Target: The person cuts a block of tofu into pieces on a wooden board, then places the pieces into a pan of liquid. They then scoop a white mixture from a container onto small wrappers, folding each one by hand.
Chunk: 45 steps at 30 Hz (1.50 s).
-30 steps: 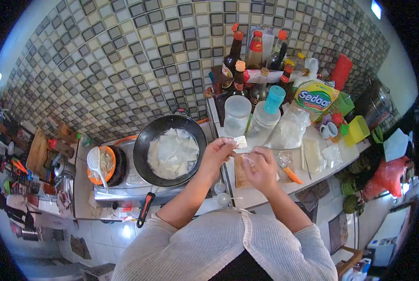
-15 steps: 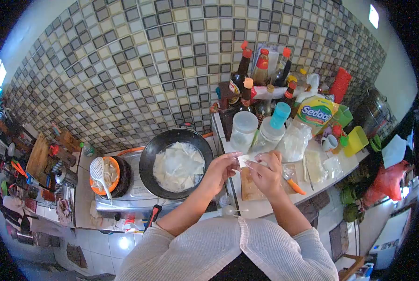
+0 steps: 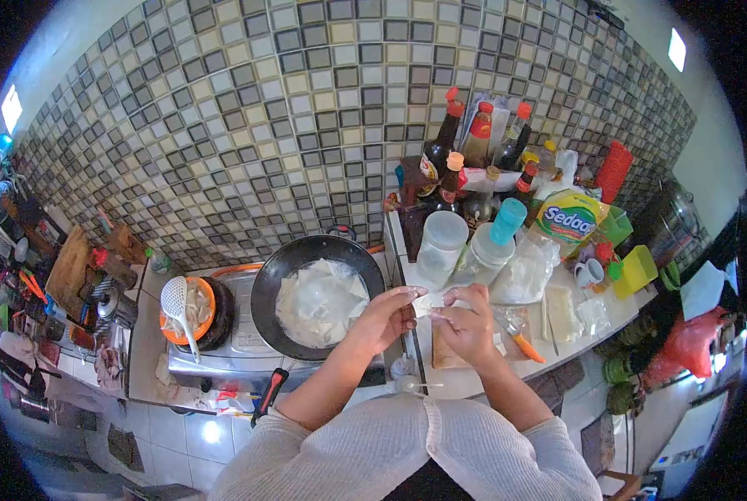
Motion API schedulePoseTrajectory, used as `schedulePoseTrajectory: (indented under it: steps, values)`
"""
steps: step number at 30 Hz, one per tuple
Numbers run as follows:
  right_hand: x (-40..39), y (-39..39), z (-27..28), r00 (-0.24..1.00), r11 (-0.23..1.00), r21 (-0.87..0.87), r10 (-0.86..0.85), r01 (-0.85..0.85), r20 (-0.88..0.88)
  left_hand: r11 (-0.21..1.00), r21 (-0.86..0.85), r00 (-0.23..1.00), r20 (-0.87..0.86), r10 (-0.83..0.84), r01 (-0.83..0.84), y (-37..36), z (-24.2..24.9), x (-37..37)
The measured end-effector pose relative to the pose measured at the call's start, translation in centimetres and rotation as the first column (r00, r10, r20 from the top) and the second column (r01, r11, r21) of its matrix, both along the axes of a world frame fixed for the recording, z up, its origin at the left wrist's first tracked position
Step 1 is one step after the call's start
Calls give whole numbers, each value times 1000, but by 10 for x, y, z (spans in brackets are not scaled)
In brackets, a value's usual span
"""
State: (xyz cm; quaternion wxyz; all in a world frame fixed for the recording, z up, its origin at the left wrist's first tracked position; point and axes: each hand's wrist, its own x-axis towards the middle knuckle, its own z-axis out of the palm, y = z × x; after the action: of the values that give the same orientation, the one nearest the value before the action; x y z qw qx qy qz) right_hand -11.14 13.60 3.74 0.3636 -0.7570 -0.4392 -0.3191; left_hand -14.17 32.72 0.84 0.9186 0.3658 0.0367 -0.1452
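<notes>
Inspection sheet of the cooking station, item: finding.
Surface: white counter, partly covered; cutting board on it.
Job's things: pale pieces in black pan on stove; small pale piece held.
Clutter: bottles, lidded jar and orange-handled knife close by.
Hands: left hand and right hand both at the small piece; bare.
Cables: nothing seen; orange hose-like line behind stove.
Surroundings: tiled wall behind.

the wok (image 3: pixel 266 310) is dark, smooth metal. left of the wok, the skimmer (image 3: pixel 175 302) looks like pale plastic. right of the wok, the cutting board (image 3: pixel 446 351) is matt wood, and the desk (image 3: pixel 476 383) glossy. behind the wok, the wall tiles (image 3: pixel 306 125) look smooth and shiny.
</notes>
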Motion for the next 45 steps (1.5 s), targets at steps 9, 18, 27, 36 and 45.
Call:
schedulePoseTrajectory:
  steps: [9, 18, 27, 36, 45]
  values:
    - [0, -8, -5, 914, 935, 350, 88, 62, -397, 999, 26, 997, 69, -36, 35, -23, 5, -4]
    - [-2, -8, -9, 752, 889, 455, 265, 52, -604, 914, 331, 909, 409, 83, -233, -35, -6, -1]
    - [6, -48, -29, 743, 915, 402, 257, 18, -617, 725, 443, 821, 484, 301, -527, -1, -8, 2]
    - [10, -139, -110, 546, 845, 423, 196, 328, -815, -253, 907, 906, 386, 175, -338, 116, -60, -11]
    - [-3, -170, -103, 633, 912, -192, -393, 363, -667, -317, 806, 851, 526, -2, -499, 56, -46, 8]
